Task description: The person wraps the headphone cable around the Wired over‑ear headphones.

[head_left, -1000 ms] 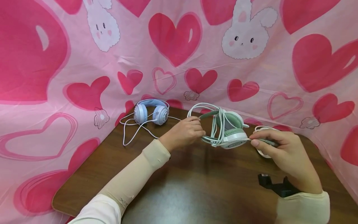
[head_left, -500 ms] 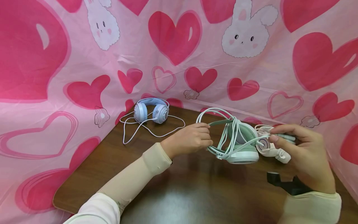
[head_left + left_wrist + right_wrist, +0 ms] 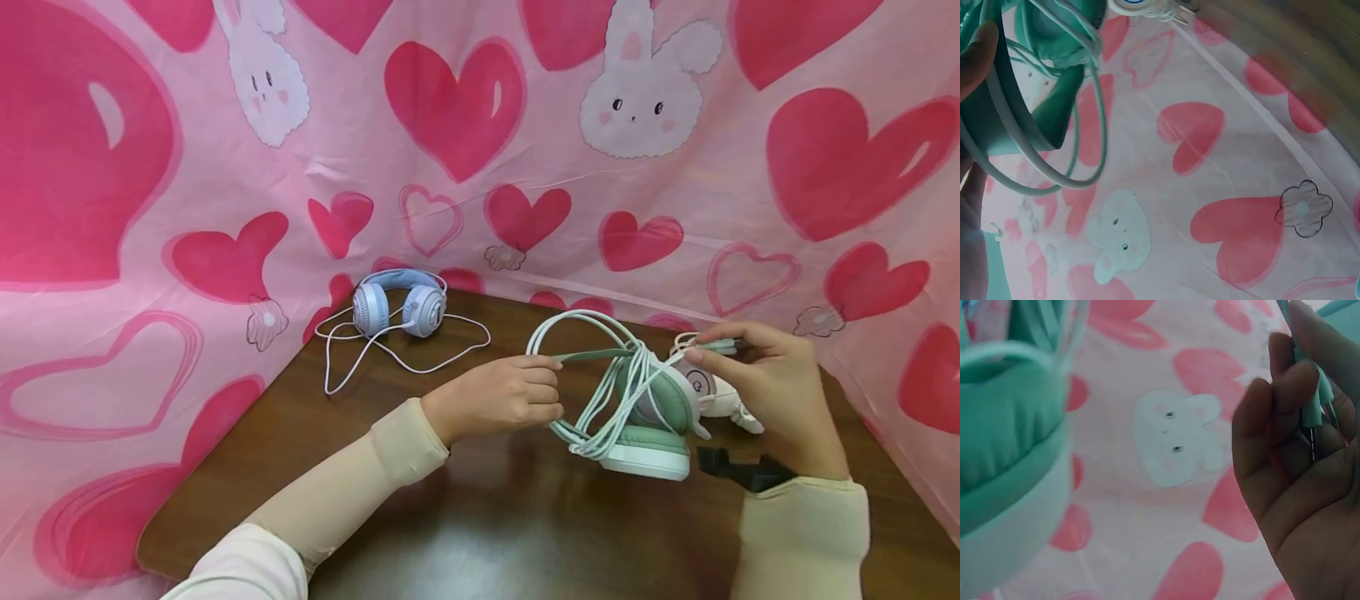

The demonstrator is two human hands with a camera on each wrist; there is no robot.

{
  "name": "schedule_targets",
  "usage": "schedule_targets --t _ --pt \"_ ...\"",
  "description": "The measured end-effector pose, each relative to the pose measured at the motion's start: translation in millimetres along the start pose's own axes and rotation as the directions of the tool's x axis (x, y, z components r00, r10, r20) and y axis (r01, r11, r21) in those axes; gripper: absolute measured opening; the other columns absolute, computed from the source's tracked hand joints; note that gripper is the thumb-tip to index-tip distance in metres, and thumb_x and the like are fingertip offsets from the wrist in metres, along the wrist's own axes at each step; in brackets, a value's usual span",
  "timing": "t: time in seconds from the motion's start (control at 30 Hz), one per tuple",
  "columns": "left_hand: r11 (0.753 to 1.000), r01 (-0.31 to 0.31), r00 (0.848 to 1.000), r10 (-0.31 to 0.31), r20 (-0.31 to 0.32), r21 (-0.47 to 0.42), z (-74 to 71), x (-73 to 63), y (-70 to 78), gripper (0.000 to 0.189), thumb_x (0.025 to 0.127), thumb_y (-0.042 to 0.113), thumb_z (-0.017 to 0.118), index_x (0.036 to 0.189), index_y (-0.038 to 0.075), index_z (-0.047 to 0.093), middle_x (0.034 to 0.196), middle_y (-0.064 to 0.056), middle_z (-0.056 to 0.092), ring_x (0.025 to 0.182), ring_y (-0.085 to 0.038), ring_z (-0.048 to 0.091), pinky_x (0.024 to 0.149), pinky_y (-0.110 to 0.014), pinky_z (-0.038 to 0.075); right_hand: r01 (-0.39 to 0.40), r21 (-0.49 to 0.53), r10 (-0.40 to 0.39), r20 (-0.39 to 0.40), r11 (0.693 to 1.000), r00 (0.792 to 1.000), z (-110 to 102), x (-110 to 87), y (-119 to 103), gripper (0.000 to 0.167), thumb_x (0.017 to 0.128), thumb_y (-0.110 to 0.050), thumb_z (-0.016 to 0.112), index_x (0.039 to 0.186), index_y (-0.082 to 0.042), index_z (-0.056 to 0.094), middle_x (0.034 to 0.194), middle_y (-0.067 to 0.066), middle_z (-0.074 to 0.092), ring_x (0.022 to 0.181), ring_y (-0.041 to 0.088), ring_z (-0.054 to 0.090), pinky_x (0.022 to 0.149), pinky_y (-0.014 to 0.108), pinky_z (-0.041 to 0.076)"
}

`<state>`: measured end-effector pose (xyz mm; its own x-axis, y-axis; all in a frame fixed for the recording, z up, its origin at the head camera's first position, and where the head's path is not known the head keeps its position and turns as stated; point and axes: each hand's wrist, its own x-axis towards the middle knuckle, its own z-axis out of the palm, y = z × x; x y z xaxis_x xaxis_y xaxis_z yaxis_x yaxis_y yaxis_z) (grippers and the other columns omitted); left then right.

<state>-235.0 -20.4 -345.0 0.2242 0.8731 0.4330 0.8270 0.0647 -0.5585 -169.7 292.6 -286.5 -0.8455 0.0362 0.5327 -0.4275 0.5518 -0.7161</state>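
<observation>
My left hand (image 3: 495,396) grips the headband of a pair of green and white headphones (image 3: 647,461), held up over the table with the ear cups toward the right. White cable (image 3: 618,408) is wound in several loops around the band. Thumb and forefinger of my right hand (image 3: 780,396) pinch the cable's end beside the cups. In the right wrist view, two pale green audio plugs (image 3: 1312,409) with metal tips lie against those fingers, near a padded green ear cup (image 3: 1010,431). The left wrist view shows the band and loose cable loops (image 3: 1094,162) close up.
Light blue headphones (image 3: 425,312) stand at the back left, their white cord (image 3: 405,364) spread around them. Behind the held pair lies another white headset (image 3: 722,400), partly hidden by my right hand. A heart-patterned pink cloth (image 3: 457,117) rises behind the brown table (image 3: 480,533).
The green headphones and my left hand have moved right and nearer. My right hand went right with the cable end, then came back somewhat left. The blue headphones stay in place.
</observation>
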Motion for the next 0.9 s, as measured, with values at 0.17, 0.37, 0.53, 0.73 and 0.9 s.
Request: schedule_targets --t 0.17,0.37,0.53,0.73,0.9 --pt "0.999 -0.031 1.0 0.031 -0.001 0.017 1.5 -2.7 2.0 0.02 0.096 0.001 0.051 0.098 0.009 0.069 0.093 -0.001 0.065 0.095 -0.02 0.058 0.112 -0.038 0.025 -0.004 -0.029 0.005 0.05 1.0 0.999 12.6 12.0 21.5 0.02 0.083 -0.011 0.078 0.1 -0.004 0.072 0.09 -0.001 0.068 0.073 0.015 0.057 0.057 0.021 0.049" --pt "0.999 -0.039 0.999 0.039 -0.002 0.032 -0.5 -1.6 2.2 0.022 0.096 0.001 0.048 0.096 0.009 0.068 0.091 0.0 0.064 0.095 -0.02 0.057 0.113 -0.038 0.025 0.036 -0.032 -0.033 0.107 0.999 0.994 15.6 17.5 36.5 0.019 0.085 -0.009 0.075 0.103 -0.005 0.073 0.098 0.001 0.066 0.079 0.014 0.06 0.066 0.018 0.052" --pt "0.999 -0.035 0.999 0.035 0.01 0.03 -3.5 -3.2 1.9 0.019 0.094 0.001 0.051 0.095 0.009 0.068 0.089 0.0 0.064 0.096 -0.021 0.057 0.113 -0.038 0.025 -0.02 -0.134 0.048 0.209 0.991 0.977 7.1 15.1 38.9 0.025 0.091 -0.024 0.069 0.113 -0.013 0.072 0.111 -0.001 0.064 0.098 0.012 0.055 0.074 0.017 0.05" --pt "0.995 -0.068 0.998 0.068 0.002 0.075 -5.8 -3.3 1.3 0.021 0.094 0.0 0.052 0.096 0.01 0.07 0.089 0.001 0.065 0.099 -0.021 0.059 0.112 -0.04 0.025 -0.039 -0.187 0.083 0.235 0.982 0.968 -1.4 13.1 37.9 0.029 0.092 -0.028 0.068 0.118 -0.013 0.071 0.114 -0.001 0.064 0.103 0.01 0.053 0.075 0.016 0.048" --pt "0.989 -0.102 0.995 0.102 0.009 0.107 -4.4 -1.7 2.9 0.026 0.096 -0.001 0.047 0.099 0.01 0.071 0.092 0.001 0.065 0.104 -0.022 0.059 0.113 -0.04 0.024 -0.059 -0.21 0.114 0.261 0.976 0.959 5.0 14.8 40.6 0.031 0.092 -0.035 0.066 0.118 -0.018 0.07 0.115 0.002 0.064 0.103 0.017 0.053 0.075 0.023 0.05"
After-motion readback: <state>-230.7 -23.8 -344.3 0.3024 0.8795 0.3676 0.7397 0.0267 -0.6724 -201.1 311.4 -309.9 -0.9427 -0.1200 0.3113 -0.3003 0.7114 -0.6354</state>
